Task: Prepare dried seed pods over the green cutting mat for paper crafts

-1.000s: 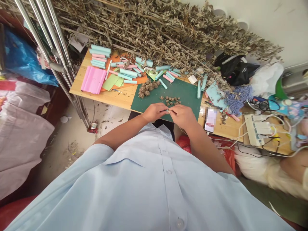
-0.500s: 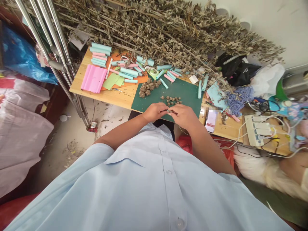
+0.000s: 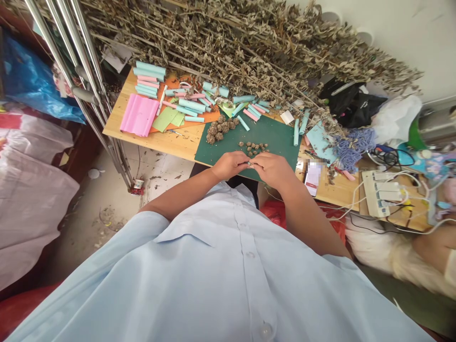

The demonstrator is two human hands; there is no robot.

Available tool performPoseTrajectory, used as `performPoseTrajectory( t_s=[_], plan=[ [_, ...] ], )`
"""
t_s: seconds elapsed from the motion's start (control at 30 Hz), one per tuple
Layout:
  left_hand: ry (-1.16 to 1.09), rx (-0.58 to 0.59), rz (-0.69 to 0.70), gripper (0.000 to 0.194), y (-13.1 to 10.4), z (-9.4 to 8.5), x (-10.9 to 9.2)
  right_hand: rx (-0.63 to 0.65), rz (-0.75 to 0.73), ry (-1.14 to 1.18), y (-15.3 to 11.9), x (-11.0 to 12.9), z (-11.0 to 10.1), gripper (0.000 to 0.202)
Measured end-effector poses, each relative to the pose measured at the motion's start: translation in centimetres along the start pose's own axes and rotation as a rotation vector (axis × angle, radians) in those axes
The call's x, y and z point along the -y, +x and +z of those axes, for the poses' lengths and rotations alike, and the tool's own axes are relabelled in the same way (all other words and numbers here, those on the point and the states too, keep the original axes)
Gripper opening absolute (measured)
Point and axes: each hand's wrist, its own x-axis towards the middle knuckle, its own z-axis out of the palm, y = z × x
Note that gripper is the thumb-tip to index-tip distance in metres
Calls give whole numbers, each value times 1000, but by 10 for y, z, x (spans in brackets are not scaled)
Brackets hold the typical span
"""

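Observation:
My left hand and my right hand meet over the near edge of a green cutting mat. Fingertips of both are pinched together around something tiny and pale bluish, too small and too covered to identify. Just beyond the fingers, several small brown balls lie loosely grouped on the mat. A heap of larger rough brown balls sits farther left, near the mat's back edge. One thin light-blue paper roll rests across the mat's far side.
Bundled dried leafy stalks cover the table's back. Blue and pink paper rolls and a pink sheet lie left. To the right are a phone, purple cord and a power strip with cables. Metal poles stand left.
Both hands stay in nearly the same place, still pinched together. The fingertips have shifted slightly around the tiny thing between them. The balls and paper rolls have not moved.

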Motion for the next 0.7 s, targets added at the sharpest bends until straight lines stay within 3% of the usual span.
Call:
performPoseTrajectory(
  t_s=[0.7],
  plan=[
    [-10,-6,4,44,1,-1,-2,-31,88,0,7,7,1,25]
  ],
)
